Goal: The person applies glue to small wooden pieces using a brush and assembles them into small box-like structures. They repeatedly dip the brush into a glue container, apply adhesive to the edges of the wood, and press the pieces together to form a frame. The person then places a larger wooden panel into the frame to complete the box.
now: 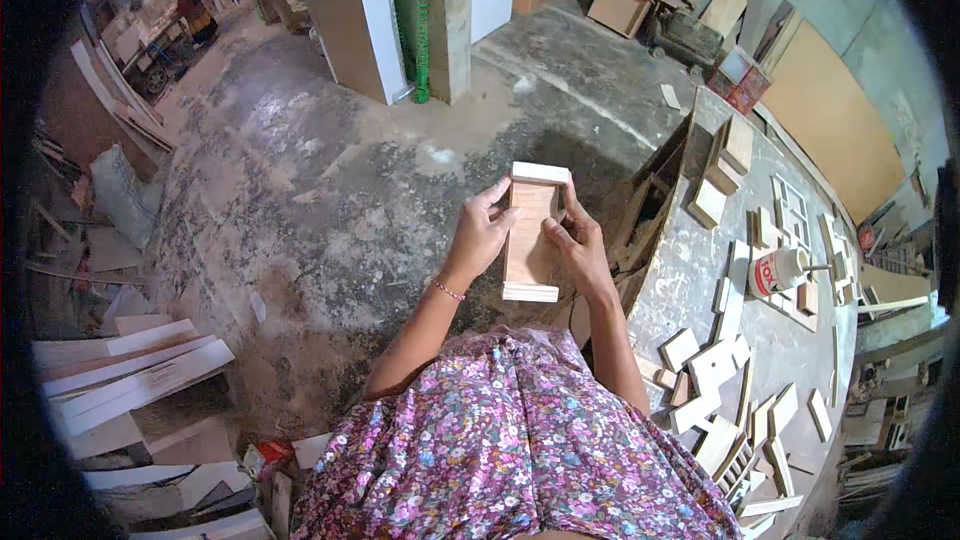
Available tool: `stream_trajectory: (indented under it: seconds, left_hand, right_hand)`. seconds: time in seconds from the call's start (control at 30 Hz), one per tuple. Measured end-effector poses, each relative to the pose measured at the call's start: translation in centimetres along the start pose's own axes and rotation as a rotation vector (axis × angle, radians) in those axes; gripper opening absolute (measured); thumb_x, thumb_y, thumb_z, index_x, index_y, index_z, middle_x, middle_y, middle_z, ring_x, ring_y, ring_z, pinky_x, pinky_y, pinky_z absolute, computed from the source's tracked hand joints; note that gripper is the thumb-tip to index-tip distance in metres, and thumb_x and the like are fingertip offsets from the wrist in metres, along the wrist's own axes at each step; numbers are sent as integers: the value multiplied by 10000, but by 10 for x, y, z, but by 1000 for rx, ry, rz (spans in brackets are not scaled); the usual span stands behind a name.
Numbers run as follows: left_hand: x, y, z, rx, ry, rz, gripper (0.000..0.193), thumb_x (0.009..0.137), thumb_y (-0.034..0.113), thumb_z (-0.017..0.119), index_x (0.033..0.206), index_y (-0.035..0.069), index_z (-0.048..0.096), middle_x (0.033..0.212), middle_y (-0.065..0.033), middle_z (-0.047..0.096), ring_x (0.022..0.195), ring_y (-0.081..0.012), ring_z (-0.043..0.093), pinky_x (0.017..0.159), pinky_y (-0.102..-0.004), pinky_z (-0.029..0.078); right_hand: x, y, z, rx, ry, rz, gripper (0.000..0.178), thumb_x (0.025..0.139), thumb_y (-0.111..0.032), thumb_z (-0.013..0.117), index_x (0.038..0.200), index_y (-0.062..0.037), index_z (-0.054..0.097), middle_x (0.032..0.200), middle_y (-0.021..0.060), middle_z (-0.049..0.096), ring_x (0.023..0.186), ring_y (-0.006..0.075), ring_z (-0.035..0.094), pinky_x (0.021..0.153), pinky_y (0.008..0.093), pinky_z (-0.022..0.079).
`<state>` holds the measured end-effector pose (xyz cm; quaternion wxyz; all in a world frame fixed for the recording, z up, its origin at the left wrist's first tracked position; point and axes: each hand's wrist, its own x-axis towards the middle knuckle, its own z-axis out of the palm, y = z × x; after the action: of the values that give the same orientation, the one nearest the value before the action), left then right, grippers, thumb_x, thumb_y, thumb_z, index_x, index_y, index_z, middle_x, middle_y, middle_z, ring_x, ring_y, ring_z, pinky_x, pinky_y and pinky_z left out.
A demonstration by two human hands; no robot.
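Note:
Both my hands hold a small wooden panel (530, 225) in front of me, above the concrete floor. It is a light brown plywood rectangle with a pale strip across its far end and another across its near end. My left hand (482, 230) grips its left edge. My right hand (578, 245) grips the right edge, with the fingers lying on the panel's face. A thin bracelet sits on my left wrist.
A grey workbench (690, 270) at my right carries several small wood pieces and a white glue bottle with a red label (778, 270). Pale boards (130, 370) lie on the floor at lower left. A cabinet (358, 35) and pillar (450, 20) stand ahead; a person (192, 8) is far off.

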<state>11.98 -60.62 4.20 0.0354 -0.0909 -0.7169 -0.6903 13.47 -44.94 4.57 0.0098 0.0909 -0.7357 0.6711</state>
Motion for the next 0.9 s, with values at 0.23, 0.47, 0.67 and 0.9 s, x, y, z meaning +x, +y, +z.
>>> stream_trajectory:
  seconds: [0.23, 0.47, 0.67, 0.9]
  left_hand:
    - [1, -2, 1, -26, -10, 14, 500, 759, 2, 591, 1211, -96, 400, 1200, -169, 488, 896, -136, 566, 757, -250, 476]
    - [7, -22, 4, -37, 48, 97, 650, 780, 33, 595, 1298, -93, 225, 1020, -152, 580, 832, -106, 563, 715, -242, 486]
    - [2, -4, 4, -326, -163, -145, 470, 796, 127, 616, 1153, -105, 420, 855, -90, 613, 723, -102, 569, 624, -221, 476]
    - [7, -39, -2, -197, -281, -153, 228, 800, 137, 607, 935, -41, 564, 789, -39, 601, 638, -75, 538, 549, -222, 442]
  right_hand:
    - [1, -1, -2, 35, -30, 56, 648, 838, -53, 510, 1381, -114, 162, 1215, 43, 458, 950, 102, 459, 839, 234, 385]
    - [1, 3, -5, 63, 44, 80, 718, 832, -62, 541, 1377, -36, 74, 848, 47, 557, 737, 101, 508, 686, 230, 435]
    - [9, 18, -9, 200, 189, 75, 720, 819, -85, 566, 1354, 37, 99, 750, 24, 528, 625, 62, 481, 520, 195, 374]
    - [11, 12, -11, 233, 165, 168, 673, 838, -147, 568, 1340, 48, 163, 952, 141, 580, 779, 145, 576, 653, 244, 463]
